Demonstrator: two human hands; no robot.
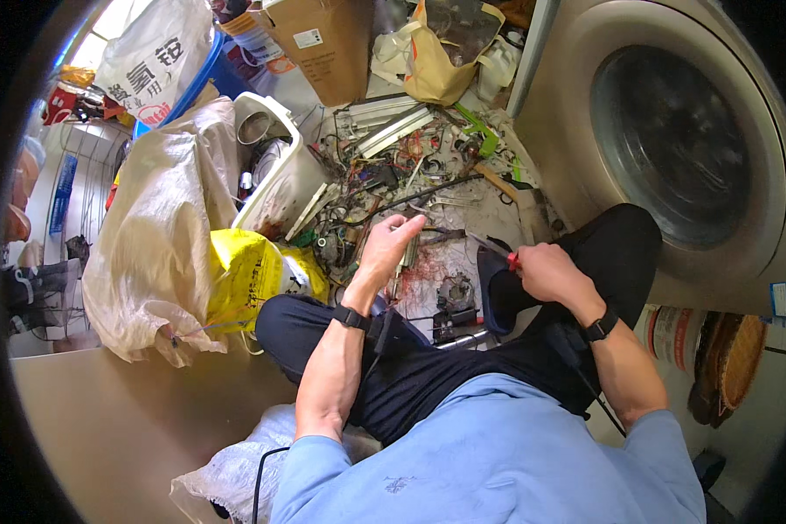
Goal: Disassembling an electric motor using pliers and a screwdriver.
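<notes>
My left hand (388, 249) is closed above the littered floor, its thumb stretched along the top. A small dark piece (446, 234) shows just past its fingertips; whether the fingers grip it I cannot make out. In my right hand (550, 271) is a red-handled tool (513, 260), its narrow metal end pointing left toward that piece. Its exact kind is too small to tell. Between my feet lie a dark mechanical part (457, 293) and reddish strands of fine wire (424, 275).
Wires, metal strips and scrap parts (393, 166) cover the floor ahead. A tipped white bin (279, 188), a beige sack (162, 227) and a yellow bag (244, 271) stand left. Behind are a cardboard box (323, 48) and a tan bag (441, 65). A washing machine (568, 113) borders the right.
</notes>
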